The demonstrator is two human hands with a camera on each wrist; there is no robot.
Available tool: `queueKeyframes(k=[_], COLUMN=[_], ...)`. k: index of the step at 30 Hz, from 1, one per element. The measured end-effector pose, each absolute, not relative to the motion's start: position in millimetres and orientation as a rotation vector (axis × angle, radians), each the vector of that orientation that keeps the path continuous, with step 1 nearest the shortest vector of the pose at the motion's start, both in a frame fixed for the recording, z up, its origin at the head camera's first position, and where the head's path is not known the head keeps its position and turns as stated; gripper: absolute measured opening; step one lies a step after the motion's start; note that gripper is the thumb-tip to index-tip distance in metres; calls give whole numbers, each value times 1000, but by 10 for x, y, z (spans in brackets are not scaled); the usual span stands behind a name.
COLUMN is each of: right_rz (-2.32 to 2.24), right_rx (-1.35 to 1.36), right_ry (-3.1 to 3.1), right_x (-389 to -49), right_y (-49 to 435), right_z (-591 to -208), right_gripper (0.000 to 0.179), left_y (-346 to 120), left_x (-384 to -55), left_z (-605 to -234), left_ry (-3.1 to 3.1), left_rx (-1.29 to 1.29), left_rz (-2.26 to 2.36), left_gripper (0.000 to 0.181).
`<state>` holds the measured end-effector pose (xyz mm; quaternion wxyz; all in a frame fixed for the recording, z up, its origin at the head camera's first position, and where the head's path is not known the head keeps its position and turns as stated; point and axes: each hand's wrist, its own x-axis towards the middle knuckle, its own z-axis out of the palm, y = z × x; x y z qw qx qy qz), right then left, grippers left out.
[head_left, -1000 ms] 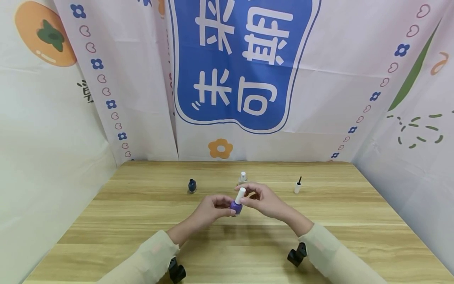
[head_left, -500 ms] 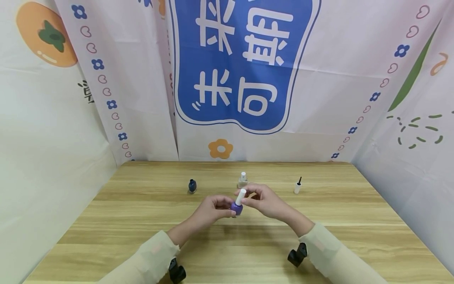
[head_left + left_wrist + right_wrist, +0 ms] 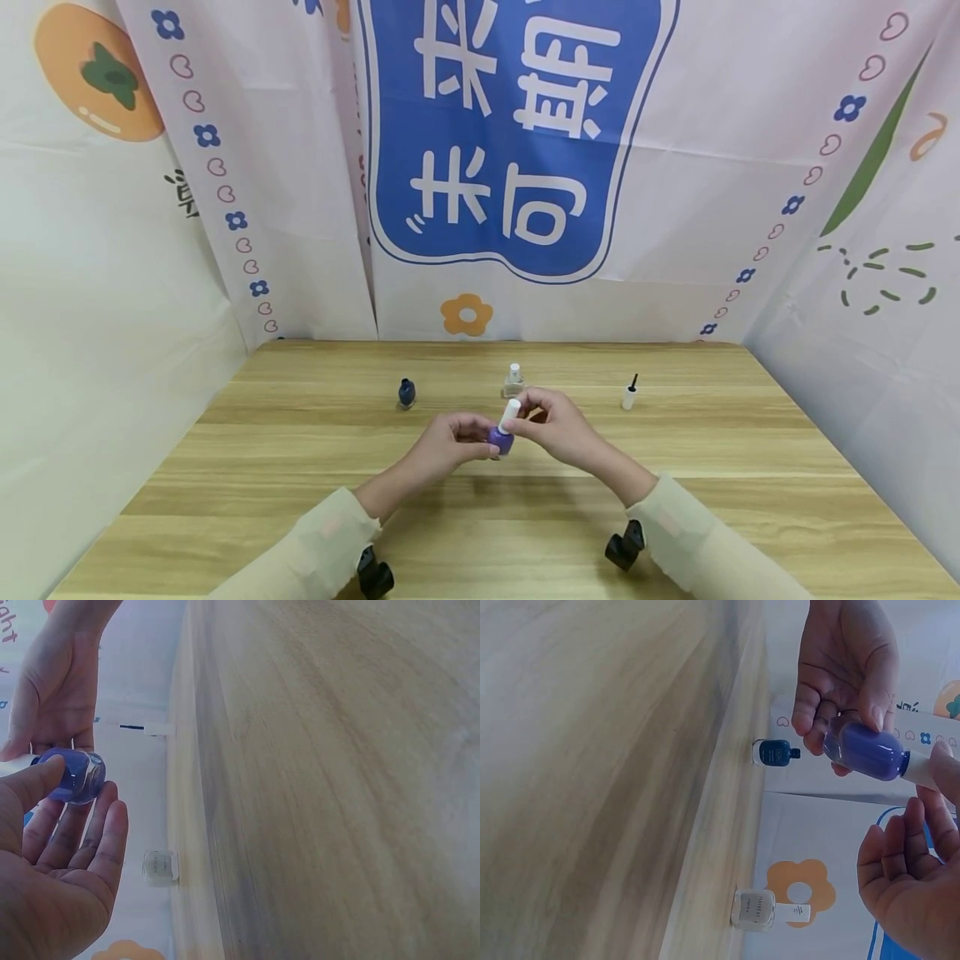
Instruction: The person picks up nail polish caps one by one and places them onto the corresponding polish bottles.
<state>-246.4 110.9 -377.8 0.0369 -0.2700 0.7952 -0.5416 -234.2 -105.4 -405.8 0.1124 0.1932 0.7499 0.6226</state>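
My left hand pinches a purple nail polish bottle above the middle of the table, its thumb pressed on the glass. The bottle leans slightly to the right. Its white cap is on, and my right hand pinches that cap between thumb and fingers. In the right wrist view the purple bottle lies sideways across the picture, with polish showing through the glass. Beyond the hands stands a clear nail polish bottle with a white cap, partly behind my right hand.
An uncapped dark blue nail polish bottle stands at the back left of the wooden table. To the back right, a white cap with a black brush stands brush up. Printed cloth hangs behind and at both sides.
My right hand has shifted slightly left, its thumb now lower on the white cap. My left hand and the purple bottle have hardly moved.
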Motion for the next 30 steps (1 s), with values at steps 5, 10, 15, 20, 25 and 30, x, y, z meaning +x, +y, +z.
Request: queueKeyframes(k=[5, 10, 15, 20, 25, 30], right_rz=[-1681, -1686, -1653, -1619, -1572, -1541], right_rx=[-804, -770, -760, -867, -991, -1036], right_ry=[2464, 2479, 2493, 2452, 2369, 2315], right_x=[-2478, -2479, -2486, -2534, -2568, -2568], right_y=[1106, 1092, 1094, 1159, 1237, 1260], right_z=[-3847, -3867, -3853, -3819, -3767, -3738], right_gripper=[17, 17, 12, 19, 27, 29], left_y=[-1048, -1042, -1043, -1043, -1046, -1042], left_x=[-2348, -2345, -2352, -2367, -2367, -2364], left_z=[-4069, -4061, -4058, -4059, -4047, -4040], left_ry=[2204, 2213, 2223, 2216, 2218, 2222], left_rx=[588, 585, 572, 565, 559, 556], left_rz=[1828, 1817, 1803, 1794, 1788, 1776], left_gripper=[24, 24, 23, 24, 25, 25])
